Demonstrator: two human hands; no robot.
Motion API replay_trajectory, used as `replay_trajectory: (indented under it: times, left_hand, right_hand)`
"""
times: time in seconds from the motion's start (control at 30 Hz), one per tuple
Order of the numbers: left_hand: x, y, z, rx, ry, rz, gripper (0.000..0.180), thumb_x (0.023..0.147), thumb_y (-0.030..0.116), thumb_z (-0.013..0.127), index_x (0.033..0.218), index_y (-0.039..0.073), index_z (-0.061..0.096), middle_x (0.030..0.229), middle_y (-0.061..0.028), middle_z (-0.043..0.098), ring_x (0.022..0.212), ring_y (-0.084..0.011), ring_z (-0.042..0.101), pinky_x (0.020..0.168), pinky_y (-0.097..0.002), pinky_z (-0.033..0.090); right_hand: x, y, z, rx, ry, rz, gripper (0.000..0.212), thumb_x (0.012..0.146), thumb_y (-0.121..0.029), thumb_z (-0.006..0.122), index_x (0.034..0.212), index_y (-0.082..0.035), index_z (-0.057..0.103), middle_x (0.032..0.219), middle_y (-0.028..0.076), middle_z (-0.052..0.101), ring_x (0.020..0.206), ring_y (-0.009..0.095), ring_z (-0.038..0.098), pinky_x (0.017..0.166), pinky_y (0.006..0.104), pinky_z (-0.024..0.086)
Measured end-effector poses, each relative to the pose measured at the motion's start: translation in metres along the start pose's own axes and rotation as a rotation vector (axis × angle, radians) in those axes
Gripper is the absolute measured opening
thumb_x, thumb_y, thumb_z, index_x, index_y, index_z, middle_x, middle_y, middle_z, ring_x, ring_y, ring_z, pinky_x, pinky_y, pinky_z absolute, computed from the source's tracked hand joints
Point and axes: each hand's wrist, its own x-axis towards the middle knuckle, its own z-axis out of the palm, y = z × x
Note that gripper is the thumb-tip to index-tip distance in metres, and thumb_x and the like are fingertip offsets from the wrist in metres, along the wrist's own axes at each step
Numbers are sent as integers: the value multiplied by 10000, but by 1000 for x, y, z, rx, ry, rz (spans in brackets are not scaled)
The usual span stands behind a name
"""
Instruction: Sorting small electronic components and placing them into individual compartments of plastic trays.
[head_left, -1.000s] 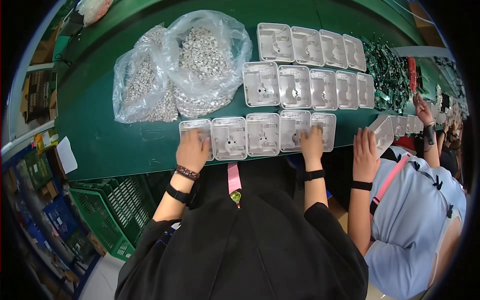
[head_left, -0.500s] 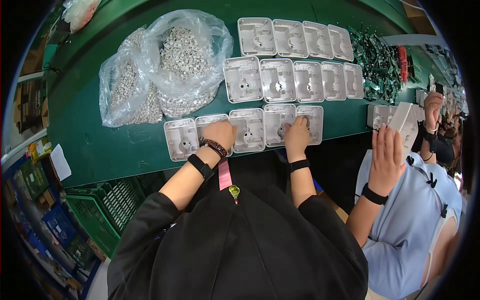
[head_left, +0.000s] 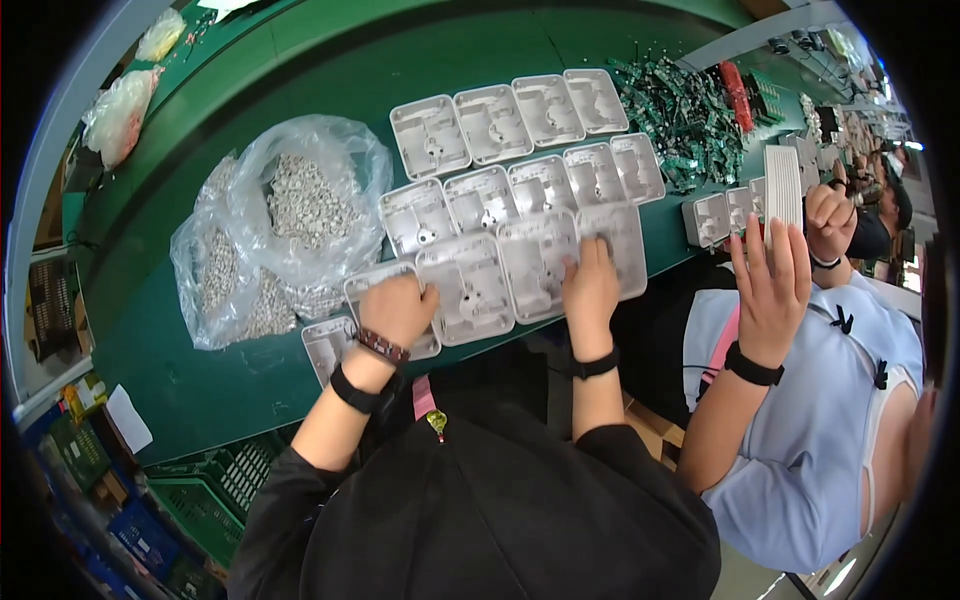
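Note:
Several open white plastic housings (head_left: pixel 465 285), side by side in one row, are squeezed between my two hands and look raised off the table, overlapping the row behind. My left hand (head_left: pixel 395 318) grips the left end, fingers curled into the end housing. At the right end, my right hand (head_left: pixel 592 290) has its fingers inside the last housing (head_left: pixel 627 245) and its thumb by the neighbouring one. One more housing (head_left: pixel 325 345) sits apart at the left, partly behind my left wrist. Beyond are two more rows of like housings (head_left: pixel 420 215) on the green table.
Clear bags (head_left: pixel 375 170) of small whitish parts stand at the left. A heap of green circuit boards (head_left: pixel 680 125) lies at the back right. To my right, a co-worker's hand (head_left: pixel 770 290) is at a ribbed white piece (head_left: pixel 783 190). Green crates (head_left: pixel 195 510) stand below the table's left edge.
The row between my hands has risen toward me and moved away from the leftmost housing, which stays behind. My view has shifted, and the co-worker's white piece has turned.

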Motion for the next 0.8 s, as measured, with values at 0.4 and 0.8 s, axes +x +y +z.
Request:
replay_trajectory:
  times: [0.4, 0.8]
  left_hand:
    - [219, 47, -64, -131, -198, -50, 278, 741, 286, 475, 747, 83, 665, 749, -117, 644, 773, -276, 621, 702, -388, 483]
    - [143, 4, -81, -226, 144, 65, 371, 823, 399, 476, 740, 67, 620, 690, -113, 616, 687, -297, 599, 607, -404, 465]
  right_hand:
    - [248, 25, 55, -91, -80, 48, 298, 732, -196, 606, 998, -84, 530, 1043, 120, 562, 922, 363, 545, 724, 454, 451]
    - [249, 60, 76, -214, 21, -24, 339, 710, -189, 623, 995, -29, 532, 1043, 187, 552, 969, 362, 524, 762, 442, 437]
